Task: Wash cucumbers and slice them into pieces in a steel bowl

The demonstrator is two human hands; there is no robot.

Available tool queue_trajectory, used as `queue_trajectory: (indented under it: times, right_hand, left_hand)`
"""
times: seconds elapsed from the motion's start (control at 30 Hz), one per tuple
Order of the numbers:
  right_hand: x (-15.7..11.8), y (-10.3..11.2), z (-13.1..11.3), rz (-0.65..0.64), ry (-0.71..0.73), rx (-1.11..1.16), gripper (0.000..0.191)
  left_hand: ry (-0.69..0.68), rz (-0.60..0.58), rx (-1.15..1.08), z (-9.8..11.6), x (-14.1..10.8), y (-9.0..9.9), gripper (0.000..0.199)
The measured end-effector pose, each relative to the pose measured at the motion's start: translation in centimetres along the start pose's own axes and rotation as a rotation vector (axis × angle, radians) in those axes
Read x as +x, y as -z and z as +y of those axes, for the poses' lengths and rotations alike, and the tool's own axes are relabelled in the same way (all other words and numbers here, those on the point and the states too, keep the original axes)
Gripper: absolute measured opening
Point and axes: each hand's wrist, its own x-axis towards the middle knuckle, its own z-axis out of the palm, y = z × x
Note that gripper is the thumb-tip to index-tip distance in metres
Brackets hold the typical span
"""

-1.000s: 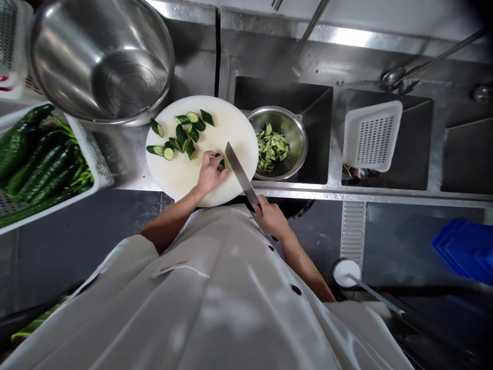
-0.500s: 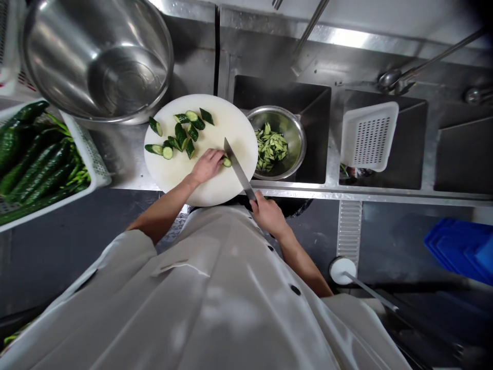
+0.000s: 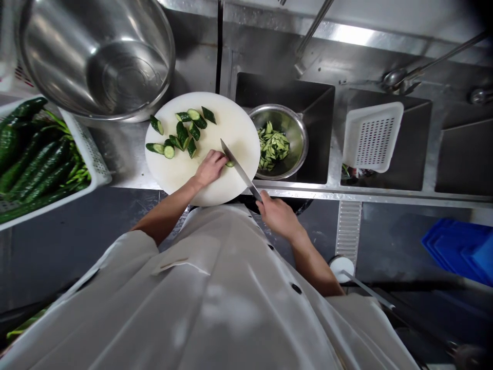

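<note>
Already, slices [image 3: 273, 147] lie in the bowl [image 3: 297, 136] while chunks [image 3: 182, 134] sit unsliced, the left hand [image 3: 210, 168] pinning one cucumber piece [image 3: 230, 164], the right hand [image 3: 280, 216] gripping the knife [image 3: 239, 168].

A steel counter [image 3: 192, 56] (light-streaked) borders the dark floor [image 3: 84, 226].

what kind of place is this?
Probably a commercial kitchen: a row of stainless-steel sinks, a very large metal bowl and a white plastic crate of whole cucumbers point that way.
</note>
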Motion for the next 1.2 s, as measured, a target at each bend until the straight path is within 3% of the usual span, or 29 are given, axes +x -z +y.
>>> queue_trajectory:
  times: [0.13, 0.8, 1.2]
  right_hand:
    - [1.5, 0.1, -0.6, 0.022, 0.005, 0.015, 0.038]
    - [2.0, 0.1, -0.5, 0.047, 0.075, 0.069, 0.039]
    - [2.8, -0.4, -0.3, 0.082, 0.1, 0.125, 0.04]
  left_hand:
    - [0.015, -0.018, -0.026, 0.1, -0.1, 0.0, 0.029]
    - [-0.004, 0.005, -0.046, -0.3, -0.5, -0.1, 0.035]
    - [-0.052, 0.088, 0.001, -0.6, -0.8, -0.7, 0.039]
